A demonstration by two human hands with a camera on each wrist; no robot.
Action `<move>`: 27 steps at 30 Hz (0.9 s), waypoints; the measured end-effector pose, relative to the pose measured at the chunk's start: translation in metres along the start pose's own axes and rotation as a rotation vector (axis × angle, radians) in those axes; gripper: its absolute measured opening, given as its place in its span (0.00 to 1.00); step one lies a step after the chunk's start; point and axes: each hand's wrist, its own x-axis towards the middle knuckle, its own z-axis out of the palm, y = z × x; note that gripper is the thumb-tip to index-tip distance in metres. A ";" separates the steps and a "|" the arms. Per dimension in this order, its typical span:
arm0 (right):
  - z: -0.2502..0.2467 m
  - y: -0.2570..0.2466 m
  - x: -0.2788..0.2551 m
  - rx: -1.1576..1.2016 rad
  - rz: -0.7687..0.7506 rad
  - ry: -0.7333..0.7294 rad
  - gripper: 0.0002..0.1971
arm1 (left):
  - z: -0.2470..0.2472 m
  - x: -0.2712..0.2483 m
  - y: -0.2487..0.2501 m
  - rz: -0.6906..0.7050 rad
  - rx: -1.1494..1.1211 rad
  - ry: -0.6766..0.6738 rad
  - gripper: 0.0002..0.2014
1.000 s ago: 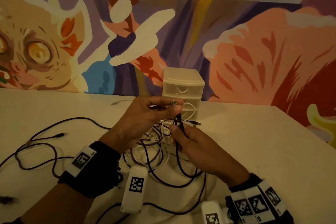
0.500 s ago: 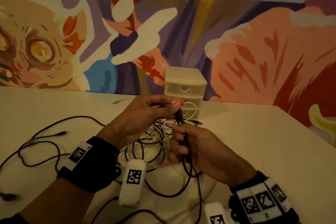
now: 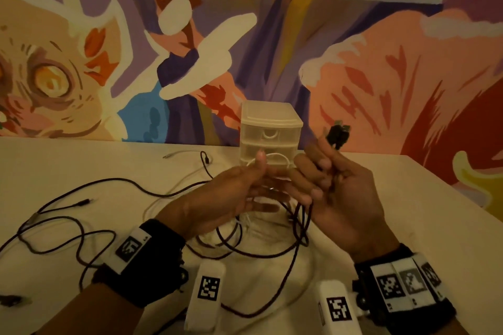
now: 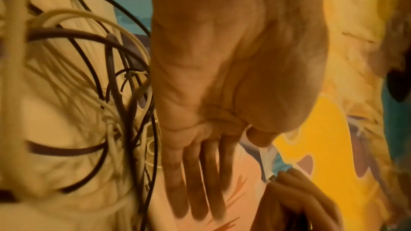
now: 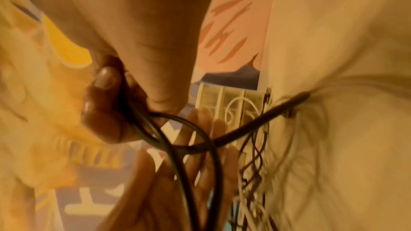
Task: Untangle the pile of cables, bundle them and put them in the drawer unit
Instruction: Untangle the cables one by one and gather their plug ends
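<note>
While the right hand point(image 3: 345, 198) pinches a dark cable point(image 3: 299, 228) with curled fingers point(image 3: 317, 171), plug end up, the left hand point(image 3: 231, 198) spreads flat over the tangle on the bench point(image 3: 394, 226), just before the drawer unit point(image 3: 272, 128).

The drawer unit point(image 3: 270, 136) stands at the table's point(image 3: 408, 226) far edge against the wall; the cable pile point(image 3: 253, 236) lies before it, with loose cables point(image 3: 68, 215) spread to its left
</note>
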 end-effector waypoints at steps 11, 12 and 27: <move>-0.018 -0.020 -0.003 0.010 -0.155 0.051 0.20 | 0.023 0.003 -0.008 0.179 0.370 -0.061 0.16; -0.018 -0.017 -0.002 0.014 -0.151 0.038 0.20 | 0.028 0.003 -0.009 0.166 0.386 -0.103 0.16; -0.033 -0.051 -0.012 -0.128 -0.481 0.425 0.24 | -0.018 0.004 0.043 0.342 1.071 0.255 0.28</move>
